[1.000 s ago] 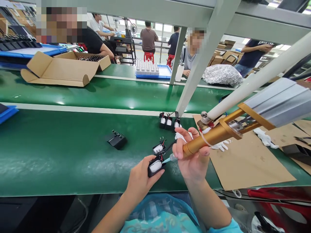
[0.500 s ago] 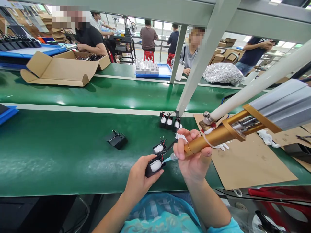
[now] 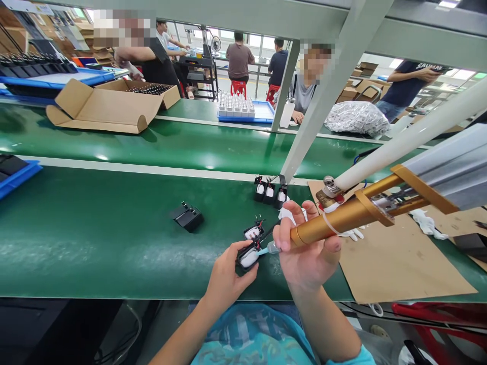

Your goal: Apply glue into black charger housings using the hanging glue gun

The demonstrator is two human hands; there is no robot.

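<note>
My left hand [image 3: 232, 268] is closed around a small black plug housing [image 3: 249, 257] with white filling and red wires inside. My right hand [image 3: 306, 248] wraps the front of a gold glue dispenser [image 3: 315, 228]. Its pale blue nozzle tip [image 3: 263, 251] points into the open housing, at or just over the white part; contact I cannot make out. Just behind lies another open plug housing [image 3: 253, 231] with metal prongs up. Farther back, several similar open housings [image 3: 270, 191] stand in a row. To the left rests a black adapter piece [image 3: 189, 217].
Brown cardboard [image 3: 395, 258] with white gloves lies at the right. A slanted grey post [image 3: 323, 96] rises behind my right hand. An open carton [image 3: 110, 109], a blue tray [image 3: 262, 111] of white parts and a blue tray edge [image 3: 23, 177] are around. Several people sit or stand beyond.
The housing in my left hand has turned and tilted slightly, and the nozzle tip now lies farther over its white part. The whole view has shifted a little. A person at the back left has raised an arm.
</note>
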